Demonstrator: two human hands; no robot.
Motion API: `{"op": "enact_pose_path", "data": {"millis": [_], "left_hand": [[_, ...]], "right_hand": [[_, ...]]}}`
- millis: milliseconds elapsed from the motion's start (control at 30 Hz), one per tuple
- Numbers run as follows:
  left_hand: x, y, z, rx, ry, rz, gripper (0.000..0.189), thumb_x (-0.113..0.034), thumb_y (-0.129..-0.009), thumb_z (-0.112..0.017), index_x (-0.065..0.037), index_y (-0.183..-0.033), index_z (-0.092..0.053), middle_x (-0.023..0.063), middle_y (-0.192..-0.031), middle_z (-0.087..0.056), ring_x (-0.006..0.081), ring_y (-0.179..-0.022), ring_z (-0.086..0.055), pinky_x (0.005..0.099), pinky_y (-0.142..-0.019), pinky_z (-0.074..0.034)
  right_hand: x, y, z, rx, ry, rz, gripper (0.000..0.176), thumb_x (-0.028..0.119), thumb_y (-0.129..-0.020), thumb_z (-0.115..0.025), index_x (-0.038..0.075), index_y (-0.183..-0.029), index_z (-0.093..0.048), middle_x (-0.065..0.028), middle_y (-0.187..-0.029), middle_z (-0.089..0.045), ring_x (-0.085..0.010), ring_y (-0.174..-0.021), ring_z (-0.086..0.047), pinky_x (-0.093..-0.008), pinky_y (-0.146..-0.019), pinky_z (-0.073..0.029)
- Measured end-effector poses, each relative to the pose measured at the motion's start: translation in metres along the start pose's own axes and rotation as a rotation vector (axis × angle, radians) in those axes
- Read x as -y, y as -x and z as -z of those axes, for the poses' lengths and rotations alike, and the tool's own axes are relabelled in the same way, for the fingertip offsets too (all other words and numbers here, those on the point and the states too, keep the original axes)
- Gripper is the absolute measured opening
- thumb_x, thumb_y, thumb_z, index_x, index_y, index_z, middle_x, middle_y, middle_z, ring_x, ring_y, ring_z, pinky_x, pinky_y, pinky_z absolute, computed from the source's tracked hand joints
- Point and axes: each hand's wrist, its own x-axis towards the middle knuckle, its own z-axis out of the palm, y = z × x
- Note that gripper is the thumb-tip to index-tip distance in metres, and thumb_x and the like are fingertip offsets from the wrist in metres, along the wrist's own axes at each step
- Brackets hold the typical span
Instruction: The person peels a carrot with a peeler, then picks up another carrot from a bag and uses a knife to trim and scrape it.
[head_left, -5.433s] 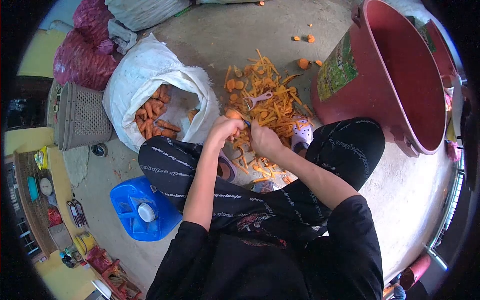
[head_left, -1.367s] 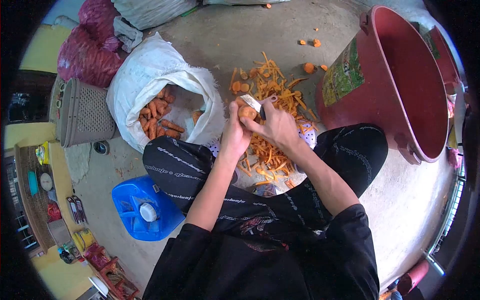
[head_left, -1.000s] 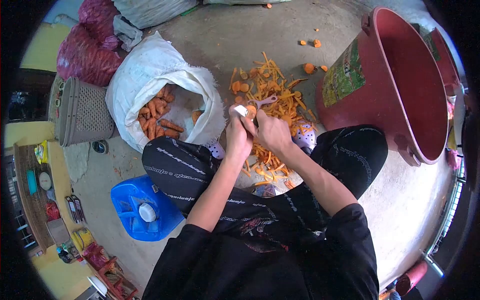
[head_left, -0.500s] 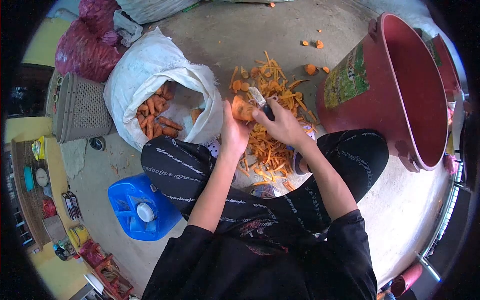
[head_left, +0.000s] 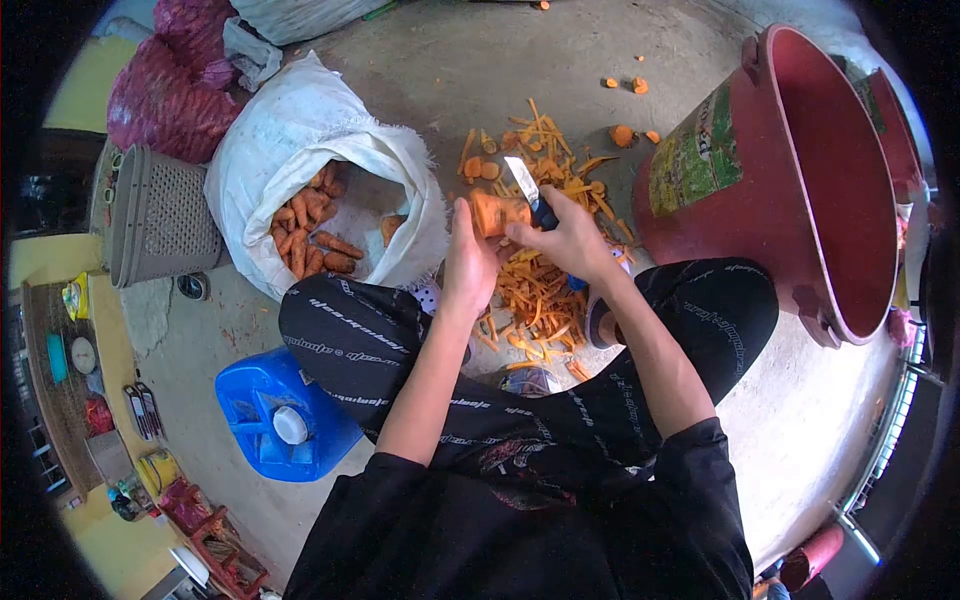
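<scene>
My left hand (head_left: 470, 266) is closed around a thick carrot (head_left: 490, 212), which shows patches of bright orange flesh. In my right hand (head_left: 574, 242) is a knife (head_left: 522, 182) with a broad metal blade and dark handle, its blade pointing up and apart from the carrot's face. The right thumb rests against the carrot's right side. Below both hands, a pile of carrot peelings (head_left: 540, 300) lies on the floor between my feet. Left of them, a white sack (head_left: 290, 120) lies open with unpeeled carrots (head_left: 305, 225) inside.
A large red bin (head_left: 740, 190) stands tilted in view at the right. Cut carrot pieces (head_left: 622, 136) lie on the floor near it. A blue jerrycan (head_left: 290, 420) sits by my left knee. A grey basket (head_left: 170, 215) and red mesh sacks (head_left: 170, 95) are at the far left.
The knife blade has swung more upright and shifted slightly right, with my right hand. The carrot has turned in my left hand, showing more bright flesh.
</scene>
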Motion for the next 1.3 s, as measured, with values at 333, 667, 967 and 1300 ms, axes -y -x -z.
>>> {"op": "enact_pose_path", "data": {"millis": [333,667,967,1300], "left_hand": [[-0.030,0.008,0.006,0.320,0.017,0.355,0.056,-0.050,-0.095,-0.032,-0.005,-0.126,-0.042,0.0134,-0.107,-0.059,0.0271,-0.090,-0.063,0.0347,-0.073,-0.055],[-0.016,0.006,0.013,0.372,0.148,0.390,0.043,-0.043,-0.094,-0.041,-0.005,-0.112,-0.050,0.0124,-0.099,-0.058,0.0263,-0.083,-0.061,0.0380,-0.069,-0.054],[0.044,-0.046,0.079,-0.339,0.006,0.291,0.030,-0.033,-0.093,-0.049,-0.008,-0.109,-0.049,0.0082,-0.100,-0.056,0.0204,-0.085,-0.057,0.0340,-0.067,-0.051],[0.034,-0.063,0.062,-0.358,0.115,0.230,0.031,-0.032,-0.092,-0.044,-0.007,-0.108,-0.050,0.0069,-0.103,-0.055,0.0212,-0.090,-0.056,0.0375,-0.076,-0.048]], "right_hand": [[0.009,-0.004,0.045,0.374,-0.002,0.129,0.045,0.026,-0.066,-0.073,0.000,-0.099,-0.058,-0.0082,-0.081,-0.059,-0.0154,-0.076,-0.054,-0.0295,-0.071,-0.043],[0.013,-0.009,0.040,0.373,-0.011,0.099,0.056,0.022,-0.067,-0.075,0.001,-0.114,-0.053,-0.0073,-0.095,-0.059,-0.0159,-0.088,-0.054,-0.0288,-0.079,-0.043],[-0.127,-0.033,-0.024,-0.072,0.732,-0.263,0.036,0.019,-0.078,-0.061,-0.005,-0.102,-0.049,-0.0207,-0.089,-0.062,-0.0309,-0.087,-0.063,-0.0411,-0.075,-0.049],[-0.165,-0.051,-0.058,0.465,0.636,-0.522,0.025,0.013,-0.079,-0.058,0.001,-0.101,-0.059,-0.0219,-0.097,-0.063,-0.0343,-0.094,-0.062,-0.0441,-0.079,-0.050]]}}
